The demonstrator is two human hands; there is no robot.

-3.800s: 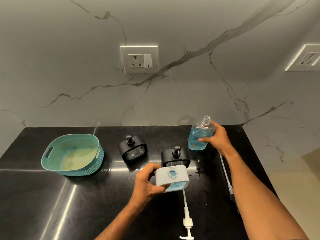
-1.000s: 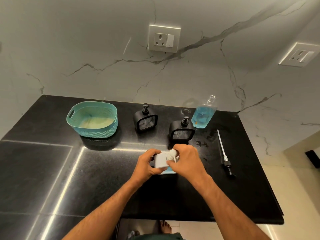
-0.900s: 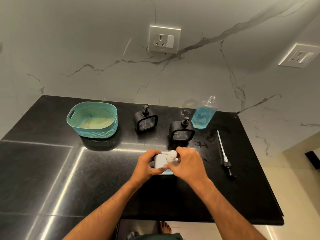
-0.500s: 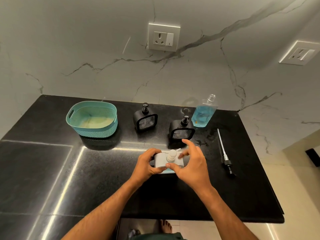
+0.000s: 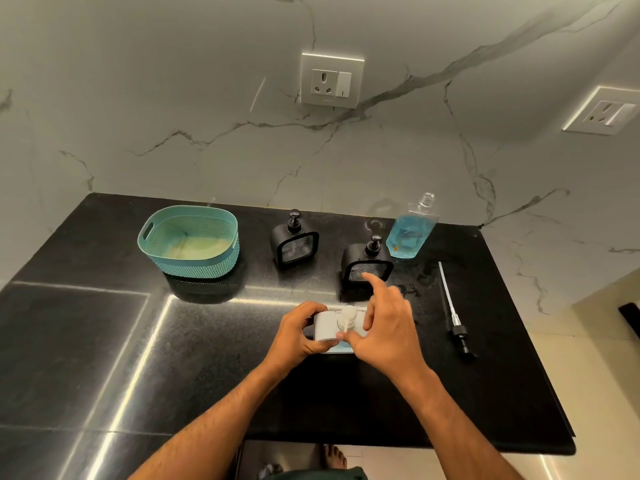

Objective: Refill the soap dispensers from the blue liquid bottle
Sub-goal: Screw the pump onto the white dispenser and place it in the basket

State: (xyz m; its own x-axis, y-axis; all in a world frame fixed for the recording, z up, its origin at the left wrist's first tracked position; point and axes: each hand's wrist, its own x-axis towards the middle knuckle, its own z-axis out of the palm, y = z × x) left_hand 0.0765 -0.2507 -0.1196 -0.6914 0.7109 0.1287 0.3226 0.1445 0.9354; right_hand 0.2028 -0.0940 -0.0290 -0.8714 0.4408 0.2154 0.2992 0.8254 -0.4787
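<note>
Two hands are set on a white soap dispenser [image 5: 333, 326], a rounded, smooth plastic block standing on the black counter [image 5: 207, 358]. The left hand [image 5: 298, 336] is wrapped around its left side in a closed grip, thumb near and fingers behind. The right hand [image 5: 384, 327] is held loosely open at the dispenser's right side: its thumb touches the base of the white pump head [image 5: 347, 318], the forefinger is stretched forward and the other fingers are spread. A strip of blue liquid is seen at the dispenser's lower edge.

Just behind the right hand, a black dispenser [image 5: 367, 263] with a textured clear window is stood upright; a second black dispenser [image 5: 294, 242] of the same shape is placed to its left. The clear, uncapped bottle [image 5: 410, 233], partly filled with blue liquid, is found behind and to the right, close to the wall. A loose pump with a long white tube and black cap [image 5: 453, 313] is laid flat on the right. A teal perforated basket [image 5: 188, 242] is set well to the left.

The counter is polished, speckled stone; the wall is white marble with grey veins, and two sockets [image 5: 331, 81] are fitted in it.
</note>
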